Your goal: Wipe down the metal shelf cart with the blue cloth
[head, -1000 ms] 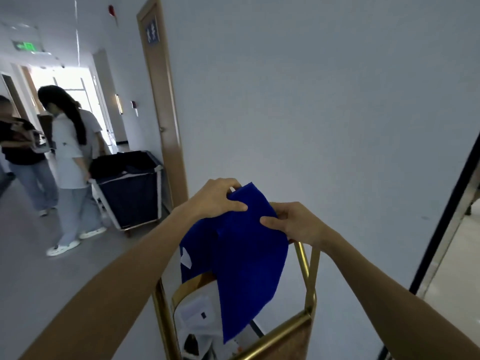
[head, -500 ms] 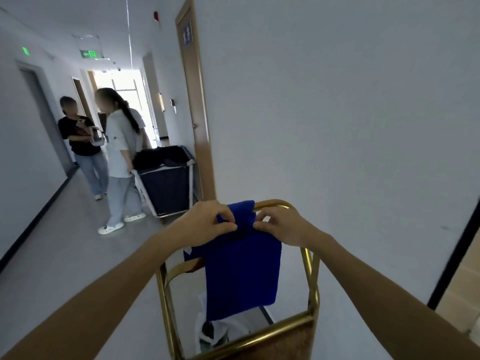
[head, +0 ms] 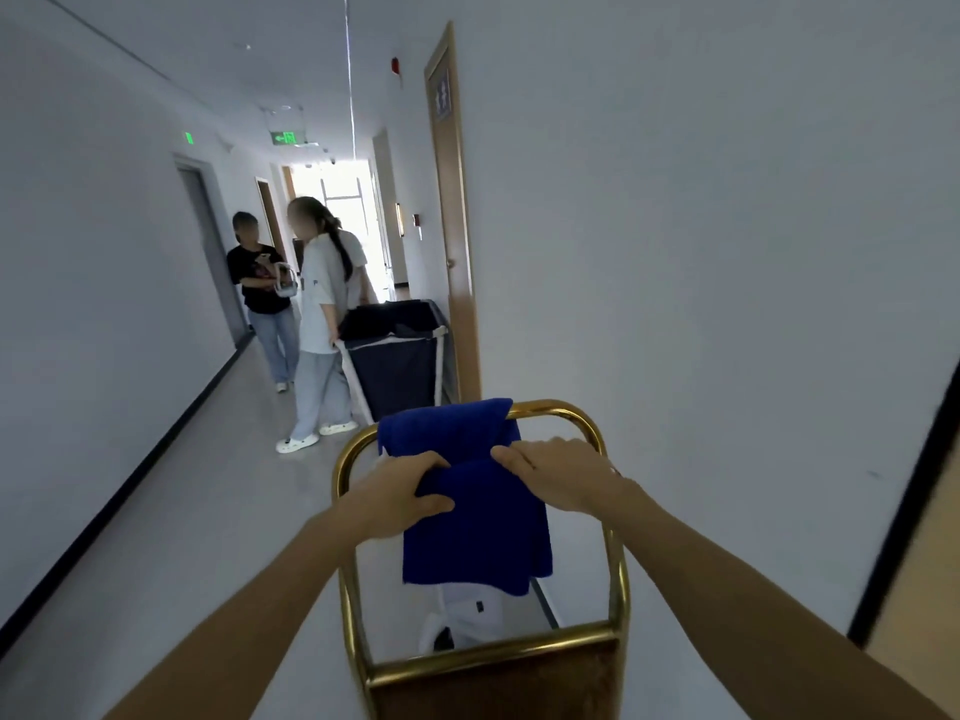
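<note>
While both hands, left hand (head: 402, 493) and right hand (head: 558, 472), pinch the blue cloth (head: 475, 504) between thumb and fingers, it drapes over the brass cart's (head: 345, 584) top rail, hanging inside the frame.

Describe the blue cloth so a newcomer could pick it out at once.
Start at the gold metal cart frame in the lower centre of the hallway view. The blue cloth hangs over its curved top bar, pinched by the left hand and right hand. It is the only bright blue thing; the laundry bin behind is dark navy.
</note>
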`<state>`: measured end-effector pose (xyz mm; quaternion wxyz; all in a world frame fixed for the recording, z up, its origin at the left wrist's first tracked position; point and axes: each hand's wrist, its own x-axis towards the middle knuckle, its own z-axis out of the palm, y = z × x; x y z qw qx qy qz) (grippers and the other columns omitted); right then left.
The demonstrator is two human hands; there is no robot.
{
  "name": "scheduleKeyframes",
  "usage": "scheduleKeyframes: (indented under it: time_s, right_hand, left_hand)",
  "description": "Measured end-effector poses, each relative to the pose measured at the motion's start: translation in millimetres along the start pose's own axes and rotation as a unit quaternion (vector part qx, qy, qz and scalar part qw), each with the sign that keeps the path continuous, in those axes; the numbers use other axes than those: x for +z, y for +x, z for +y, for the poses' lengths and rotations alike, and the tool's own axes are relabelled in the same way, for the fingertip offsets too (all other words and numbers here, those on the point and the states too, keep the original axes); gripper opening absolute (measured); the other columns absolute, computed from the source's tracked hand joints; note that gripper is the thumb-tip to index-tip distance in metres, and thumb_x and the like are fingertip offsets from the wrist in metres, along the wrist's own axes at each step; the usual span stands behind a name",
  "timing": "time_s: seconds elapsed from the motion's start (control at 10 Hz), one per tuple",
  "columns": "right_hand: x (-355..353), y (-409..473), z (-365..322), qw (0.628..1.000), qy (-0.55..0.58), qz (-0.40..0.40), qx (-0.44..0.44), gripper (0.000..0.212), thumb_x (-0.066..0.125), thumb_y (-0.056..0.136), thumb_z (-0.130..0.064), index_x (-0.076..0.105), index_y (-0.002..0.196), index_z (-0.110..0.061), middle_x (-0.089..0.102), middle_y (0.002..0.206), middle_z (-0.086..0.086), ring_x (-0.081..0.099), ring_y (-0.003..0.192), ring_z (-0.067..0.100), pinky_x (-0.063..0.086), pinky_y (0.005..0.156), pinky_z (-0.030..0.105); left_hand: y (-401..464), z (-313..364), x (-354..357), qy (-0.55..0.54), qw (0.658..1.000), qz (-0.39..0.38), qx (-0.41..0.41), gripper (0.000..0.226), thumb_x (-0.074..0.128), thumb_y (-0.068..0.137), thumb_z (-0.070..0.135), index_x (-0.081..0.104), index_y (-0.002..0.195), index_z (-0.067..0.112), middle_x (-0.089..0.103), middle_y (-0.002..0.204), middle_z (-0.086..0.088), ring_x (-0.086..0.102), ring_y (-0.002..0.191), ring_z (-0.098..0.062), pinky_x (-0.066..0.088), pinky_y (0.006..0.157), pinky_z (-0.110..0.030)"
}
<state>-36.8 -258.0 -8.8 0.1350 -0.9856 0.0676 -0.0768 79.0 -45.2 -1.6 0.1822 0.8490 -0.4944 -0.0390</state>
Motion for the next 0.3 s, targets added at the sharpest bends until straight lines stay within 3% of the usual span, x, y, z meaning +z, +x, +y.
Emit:
scheduleKeyframes:
  time_s: [0.1, 0.3]
  right_hand:
    - [-1, -5, 2, 0.999, -0.021, 0.006, -0.032, 0.045, 0.016, 0.105, -0.053, 0.052, 0.091, -0.030, 0.062, 0.089, -0.007, 0.064, 0.083, 0.013, 0.052, 0.082, 0.036]
    - [-10, -23, 7, 0.992, 0.060, 0.106, -0.012, 0.036, 0.041, 0.103, -0.043, 0.065, 0.114, -0.018, 0.069, 0.107, 0.000, 0.065, 0.094, 0.014, 0.056, 0.086, 0.033]
  left_hand:
    - [-12, 8, 7, 0.011, 0.998, 0.047, -0.026, 0.034, 0.058, 0.093, 0.034, 0.051, 0.124, 0.026, 0.060, 0.119, 0.004, 0.052, 0.093, -0.001, 0.041, 0.072, -0.011]
    - [-40, 24, 2, -0.019, 0.983, 0.174, -0.055, 0.042, 0.058, 0.094, 0.034, 0.050, 0.133, 0.025, 0.051, 0.127, 0.008, 0.049, 0.108, -0.005, 0.044, 0.089, -0.022]
